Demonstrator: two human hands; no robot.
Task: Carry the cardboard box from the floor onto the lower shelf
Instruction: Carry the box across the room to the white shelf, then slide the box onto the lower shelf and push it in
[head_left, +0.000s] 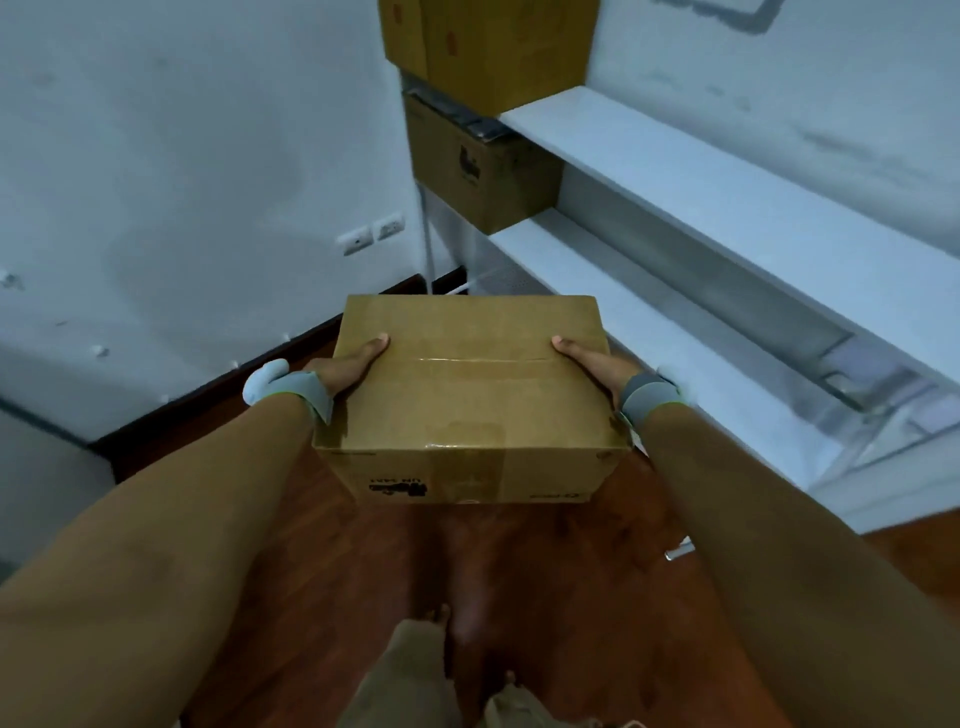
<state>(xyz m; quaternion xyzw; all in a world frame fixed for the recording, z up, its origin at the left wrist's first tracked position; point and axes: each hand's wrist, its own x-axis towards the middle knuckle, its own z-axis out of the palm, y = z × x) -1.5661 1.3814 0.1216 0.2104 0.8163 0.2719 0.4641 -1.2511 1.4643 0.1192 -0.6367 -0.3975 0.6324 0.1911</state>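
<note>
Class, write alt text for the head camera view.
Two bare hands, left hand and right hand, hold a taped brown cardboard box above a reddish wooden floor, beside white shelves holding two other cardboard boxes.

The lower shelf (613, 306) lies bare near the hands; a brown box (483, 176) blocks its far end.

I'm in a plain storeroom: white shelves (691, 171) run along the wall right of my grip, stacked cardboard boxes (483, 47) sit at their far end ahead, over a wooden floor (561, 566) below.
</note>
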